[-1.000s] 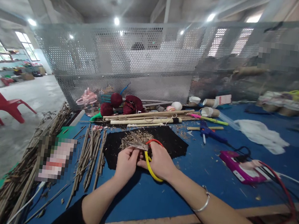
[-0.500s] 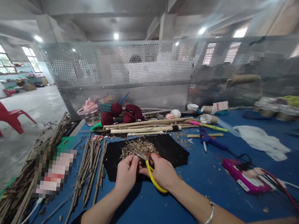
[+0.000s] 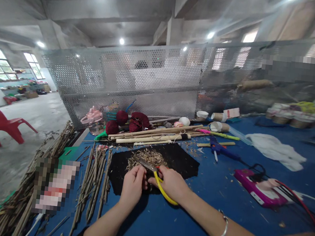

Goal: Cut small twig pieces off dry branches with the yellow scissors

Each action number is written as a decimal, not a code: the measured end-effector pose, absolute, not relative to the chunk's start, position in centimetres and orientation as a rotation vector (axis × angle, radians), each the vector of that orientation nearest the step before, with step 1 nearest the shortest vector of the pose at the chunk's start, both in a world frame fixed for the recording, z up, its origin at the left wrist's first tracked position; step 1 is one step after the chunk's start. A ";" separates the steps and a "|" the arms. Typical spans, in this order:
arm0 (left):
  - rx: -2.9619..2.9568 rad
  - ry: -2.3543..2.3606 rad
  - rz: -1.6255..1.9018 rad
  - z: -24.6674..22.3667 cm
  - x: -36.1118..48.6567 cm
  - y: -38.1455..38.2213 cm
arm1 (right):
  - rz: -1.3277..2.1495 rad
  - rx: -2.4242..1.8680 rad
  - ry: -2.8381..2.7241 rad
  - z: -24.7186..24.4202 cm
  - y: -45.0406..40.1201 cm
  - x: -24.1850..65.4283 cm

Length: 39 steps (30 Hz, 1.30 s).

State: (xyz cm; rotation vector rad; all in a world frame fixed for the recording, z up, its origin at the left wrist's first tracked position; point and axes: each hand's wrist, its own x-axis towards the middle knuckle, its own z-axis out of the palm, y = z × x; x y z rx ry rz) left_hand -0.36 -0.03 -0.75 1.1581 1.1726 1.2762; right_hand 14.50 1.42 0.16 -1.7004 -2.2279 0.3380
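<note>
Right hand (image 3: 173, 185) has its fingers wrapped around the handles of a pair of scissors (image 3: 163, 191), one loop yellow and a bit of red showing by the fingers. The blades point far and left, over a heap of chopped bits (image 3: 153, 156) on a black cloth (image 3: 188, 163). Left hand (image 3: 132, 186) is right up beside the blades, fingers curled in and thumb close to them, but the fingertips are mostly hidden so I can't tell if it's pinching anything.

All of this is near the middle of a blue desk (image 3: 159, 228). Just left of the cloth there's a loose row of thin brown twigs (image 3: 96, 181), and further left a big bundle of dried stalks (image 3: 29, 181). On the far side of the cloth, some pale sticks (image 3: 155, 134) lie crosswise, with dark red balls (image 3: 122, 117) behind them at their left end. Off to the right you've got a blue glue gun (image 3: 223, 149), then a purple power strip (image 3: 259, 188) with cords in it, and a crumpled white cloth (image 3: 277, 150) further back. Silver bangle (image 3: 223, 231) on the right wrist, btw.
</note>
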 end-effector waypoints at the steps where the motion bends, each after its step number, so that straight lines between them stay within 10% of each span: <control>1: 1.140 1.149 1.286 -0.7 -0.3 0.0 | 0.337 -1.691 -2.221 0.2 1.4 14.5; 39: 1.682 1.354 1.365 0.1 -0.7 -0.7 | 0.335 -1.436 -2.209 0.5 0.7 14.1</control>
